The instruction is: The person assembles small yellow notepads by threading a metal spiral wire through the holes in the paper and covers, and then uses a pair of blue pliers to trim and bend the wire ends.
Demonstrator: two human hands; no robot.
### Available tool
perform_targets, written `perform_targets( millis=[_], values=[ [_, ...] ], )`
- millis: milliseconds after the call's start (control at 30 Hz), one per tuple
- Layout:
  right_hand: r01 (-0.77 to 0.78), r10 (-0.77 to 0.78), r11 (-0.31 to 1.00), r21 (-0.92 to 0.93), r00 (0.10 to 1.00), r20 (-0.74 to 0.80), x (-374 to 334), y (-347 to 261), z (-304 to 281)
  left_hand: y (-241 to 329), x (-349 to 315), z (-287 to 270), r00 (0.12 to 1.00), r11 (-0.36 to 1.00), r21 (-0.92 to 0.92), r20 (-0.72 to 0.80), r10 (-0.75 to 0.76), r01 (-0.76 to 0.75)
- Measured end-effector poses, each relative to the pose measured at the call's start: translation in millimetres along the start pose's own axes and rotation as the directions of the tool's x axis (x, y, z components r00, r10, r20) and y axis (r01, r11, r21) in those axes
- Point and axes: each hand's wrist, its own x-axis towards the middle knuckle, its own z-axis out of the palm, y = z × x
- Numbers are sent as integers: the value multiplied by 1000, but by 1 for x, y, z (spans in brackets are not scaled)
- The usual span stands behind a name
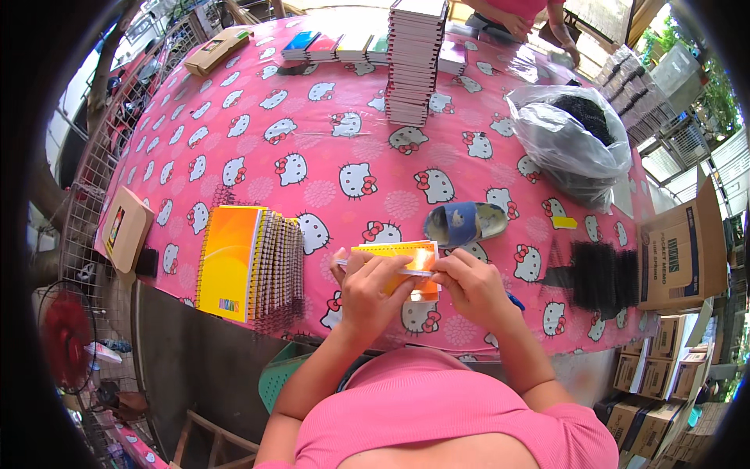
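Observation:
A small notebook with a yellow and orange cover point(398, 249) is between my hands at the table's near edge, a row of holes along its far side. My left hand point(369, 295) is closed on it, fingers across its top. With bent fingers, my right hand point(471, 283) pinches the notebook's right end; the fingertips hide what exactly lies between them. Just beyond sits a blue slipper point(465, 224). To the left stands a leaning row of spiral-bound yellow notebooks point(226, 262). A pile of black spiral wires point(605, 275) lies to the right.
A tall stack of notebooks point(412, 70) rises at the far side, beside several smaller coloured stacks point(351, 48). A clear plastic bag point(566, 152) with black coils sits at right, near an open cardboard box point(680, 250). Another person's hand point(513, 26) shows beyond the table.

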Motion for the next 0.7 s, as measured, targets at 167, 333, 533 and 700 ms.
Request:
perform_targets(
  millis=[167, 333, 533, 700],
  values=[
    [7, -12, 997, -78, 997, -70, 3, -9, 2, -4, -4, 3, 999, 999, -26, 21, -36, 37],
    [50, -58, 993, -111, 995, -75, 2, -10, 10, 0, 0, 1, 1000, 1000, -10, -6, 13, -13],
    [-39, 33, 998, -43, 992, -122, 5, -18, 12, -2, -4, 4, 998, 998, 1, -27, -58, 58],
    [-32, 32, 998, -47, 999, 6, 6, -9, 8, -3, -7, 3, 999, 999, -8, -21, -34, 34]
  ],
)
